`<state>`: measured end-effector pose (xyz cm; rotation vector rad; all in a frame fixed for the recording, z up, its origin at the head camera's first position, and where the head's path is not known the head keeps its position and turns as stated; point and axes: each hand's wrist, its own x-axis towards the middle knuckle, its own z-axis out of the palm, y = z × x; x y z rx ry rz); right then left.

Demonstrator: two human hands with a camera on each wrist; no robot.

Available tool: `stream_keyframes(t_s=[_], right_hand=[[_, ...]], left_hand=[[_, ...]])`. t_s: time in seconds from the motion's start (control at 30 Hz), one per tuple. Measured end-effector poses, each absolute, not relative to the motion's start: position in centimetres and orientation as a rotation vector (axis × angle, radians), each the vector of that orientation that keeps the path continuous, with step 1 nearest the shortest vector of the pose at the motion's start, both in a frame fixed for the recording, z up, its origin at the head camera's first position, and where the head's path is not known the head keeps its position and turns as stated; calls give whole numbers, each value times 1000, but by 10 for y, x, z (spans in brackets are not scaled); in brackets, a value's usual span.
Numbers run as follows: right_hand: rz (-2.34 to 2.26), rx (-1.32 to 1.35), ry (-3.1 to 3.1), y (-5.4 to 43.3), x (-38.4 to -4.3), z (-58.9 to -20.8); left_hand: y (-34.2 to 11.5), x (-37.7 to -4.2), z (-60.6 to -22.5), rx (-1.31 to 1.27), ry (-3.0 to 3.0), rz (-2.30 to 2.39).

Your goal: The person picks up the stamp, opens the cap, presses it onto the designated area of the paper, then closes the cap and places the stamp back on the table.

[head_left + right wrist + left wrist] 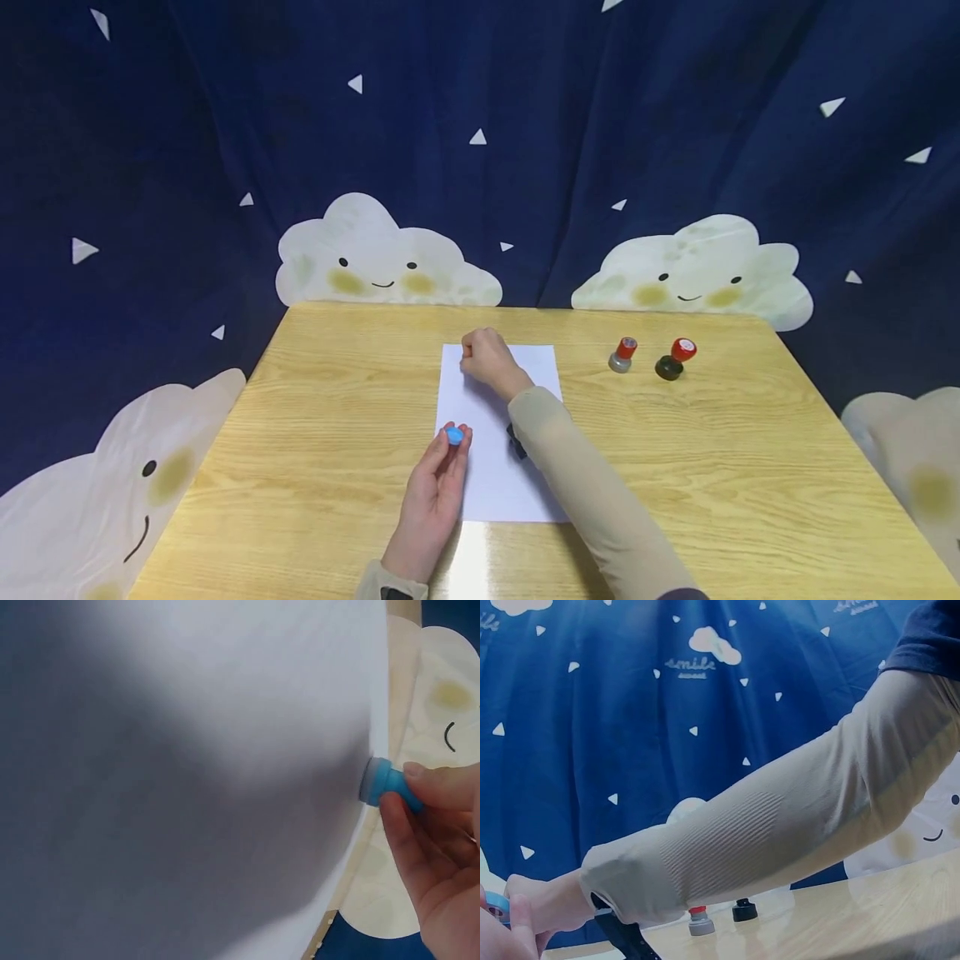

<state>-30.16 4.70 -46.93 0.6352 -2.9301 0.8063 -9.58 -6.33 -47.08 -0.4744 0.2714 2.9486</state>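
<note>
A white sheet of paper [491, 492] lies on the wooden table. Over its far left part, my right hand [491, 360] pinches a blue stamp [395, 782] between thumb and fingers. The stamp's grey-rimmed face meets the paper in the right wrist view; the head view hides the stamp behind the hand. Nearer the body, my left hand [431, 496] holds a small round blue cap [454, 435] at its fingertips, just above the sheet's left edge. That cap shows only partly at the left border of the left wrist view.
Right of the paper stand a stamp with a red top and grey base [621, 358] and another with a red knob and black base [670, 367]. A dark blue curtain [420, 158] with clouds hangs behind the table [337, 400]. My right forearm [592, 492] crosses the sheet.
</note>
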Motion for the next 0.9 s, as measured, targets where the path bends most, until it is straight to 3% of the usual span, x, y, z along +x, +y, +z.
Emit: stream_keyframes(t_s=[0.3, 0.9], right_hand=[[827, 702, -2942, 50, -302, -467], [822, 699, -2973, 46, -301, -464]], left_hand=[[-69, -100, -467, -388, 235, 2976], [-78, -101, -461, -532, 260, 2941]])
